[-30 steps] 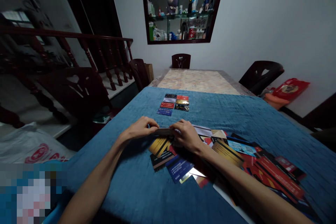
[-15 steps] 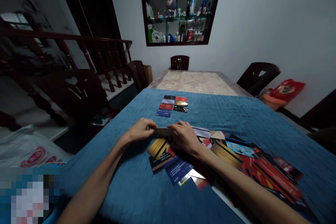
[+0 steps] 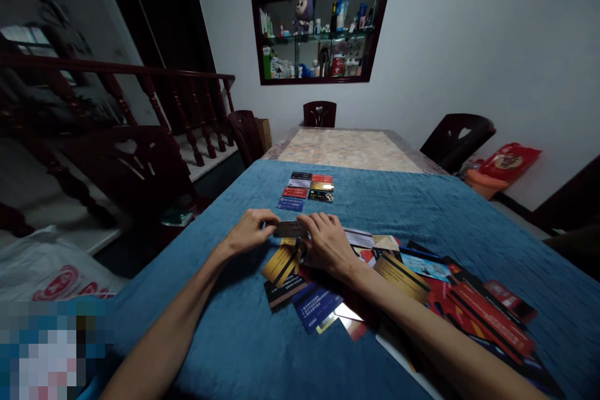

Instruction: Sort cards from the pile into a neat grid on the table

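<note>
Between my two hands is a grey plastic card [image 3: 287, 229], raised above the blue cloth. My left hand [image 3: 250, 229] pinches its left end, and my right hand [image 3: 328, 242] grips its right end, which the fingers partly cover. Below and beside my right hand spreads a loose pile of cards: a gold card [image 3: 281, 262], a dark blue card [image 3: 315, 306], another gold card [image 3: 402, 275] and a red card [image 3: 492, 315] among several others. Farther off, cards lie in two neat columns, with a blue card [image 3: 289, 203] nearest me and a black card [image 3: 321, 196] to its right.
The blue cloth [image 3: 225, 331] covers the near part of the table; a patterned tabletop [image 3: 342, 147] shows beyond. Chairs stand around it, one at the far end [image 3: 319, 114] and one at the right [image 3: 457, 137]. A white plastic bag [image 3: 42, 269] is at the left.
The card between my hands has tilted, and its face now looks darker grey. Both hands keep their hold in nearly the same place. The laid-out cards and the pile look unchanged.
</note>
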The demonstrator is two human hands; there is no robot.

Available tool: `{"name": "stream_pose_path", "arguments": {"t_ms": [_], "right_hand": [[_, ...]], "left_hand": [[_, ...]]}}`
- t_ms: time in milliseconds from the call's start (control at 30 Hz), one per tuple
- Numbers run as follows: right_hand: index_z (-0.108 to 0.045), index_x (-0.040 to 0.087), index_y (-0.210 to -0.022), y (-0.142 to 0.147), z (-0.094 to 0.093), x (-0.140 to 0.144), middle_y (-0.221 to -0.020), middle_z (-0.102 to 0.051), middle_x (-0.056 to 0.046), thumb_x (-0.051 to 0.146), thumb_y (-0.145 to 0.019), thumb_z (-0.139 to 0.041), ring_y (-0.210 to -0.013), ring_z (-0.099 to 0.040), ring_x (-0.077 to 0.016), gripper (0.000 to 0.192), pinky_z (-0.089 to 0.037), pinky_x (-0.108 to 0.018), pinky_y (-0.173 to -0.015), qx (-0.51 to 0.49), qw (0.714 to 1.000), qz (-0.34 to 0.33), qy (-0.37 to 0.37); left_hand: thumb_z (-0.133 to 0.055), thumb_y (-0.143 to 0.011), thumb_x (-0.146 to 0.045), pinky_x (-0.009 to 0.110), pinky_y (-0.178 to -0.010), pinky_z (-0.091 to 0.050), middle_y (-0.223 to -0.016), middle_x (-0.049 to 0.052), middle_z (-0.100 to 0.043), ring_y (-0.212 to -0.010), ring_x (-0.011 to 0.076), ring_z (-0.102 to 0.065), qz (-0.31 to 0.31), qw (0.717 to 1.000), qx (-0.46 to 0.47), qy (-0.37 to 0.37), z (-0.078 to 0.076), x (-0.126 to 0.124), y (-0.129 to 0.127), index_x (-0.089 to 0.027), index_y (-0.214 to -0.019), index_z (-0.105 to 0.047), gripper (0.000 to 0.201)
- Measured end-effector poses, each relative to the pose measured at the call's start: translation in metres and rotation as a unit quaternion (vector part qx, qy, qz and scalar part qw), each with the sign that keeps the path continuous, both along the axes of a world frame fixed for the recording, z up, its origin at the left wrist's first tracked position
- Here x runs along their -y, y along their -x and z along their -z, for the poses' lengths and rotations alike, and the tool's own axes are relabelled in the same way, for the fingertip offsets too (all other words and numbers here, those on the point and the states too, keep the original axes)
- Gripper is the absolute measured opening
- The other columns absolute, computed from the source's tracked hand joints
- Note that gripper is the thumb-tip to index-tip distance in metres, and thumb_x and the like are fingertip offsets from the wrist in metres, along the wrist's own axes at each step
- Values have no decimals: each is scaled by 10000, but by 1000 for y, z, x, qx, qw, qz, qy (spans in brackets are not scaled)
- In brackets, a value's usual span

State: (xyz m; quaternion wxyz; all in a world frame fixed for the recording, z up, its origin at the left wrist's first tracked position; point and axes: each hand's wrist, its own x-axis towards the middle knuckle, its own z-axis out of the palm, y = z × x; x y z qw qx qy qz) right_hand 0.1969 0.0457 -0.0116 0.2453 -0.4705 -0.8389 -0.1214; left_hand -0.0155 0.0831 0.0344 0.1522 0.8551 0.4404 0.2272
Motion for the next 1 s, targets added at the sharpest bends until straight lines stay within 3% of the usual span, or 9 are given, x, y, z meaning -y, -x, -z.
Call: {"name": "stream_pose_path", "arguments": {"t_ms": [200, 600, 800, 1000], "right_hand": [[-525, 160, -1271, -1, 0, 0, -1081, -610, -123, 144, -809, -549, -969, -497, -267, 463, -321, -399, -861, 19, 999, -2, -30], [-588, 187, -1223, -8, -5, -3, -1104, -578, -130, 167, -927, -474, -974, -455, -258, 318, -345, -372, -817, 16, 997, 25, -71], [-593, 161, -1211, -12, -8, -7, -1110, -586, -136, 178, -909, -505, -982, -445, -264, 315, -352, -369, -791, 17, 996, 41, -80], [-589, 155, -1215, -20, -17, -13, -1138, -576, -151, 182, -876, -531, -1010, -432, -280, 345, -357, -371, -786, 20, 996, 45, -71]], "left_hand": [[-517, -793, -124, 268, -747, -455, -869, 41, -725, -787, 152, -610, 8, 1000, 25, 6, 2, 0, -3, -133, -884, -731, 233], [-556, -812, -138, 296, -789, -481, -941, 57, -731, -852, 176, -632, 12, 998, 50, 20, 4, -11, -10, -152, -938, -722, 209], [-550, -812, -114, 309, -805, -505, -1000, 59, -720, -857, 173, -639, 25, 997, 69, -22, 9, -17, -15, -151, -1104, -664, 316], [-567, -814, -111, 399, -1026, -448, -1211, 116, -600, -1142, 233, -553, 77, 989, 34, -123, 18, -22, -17, -137, -1254, -524, 443]]}}
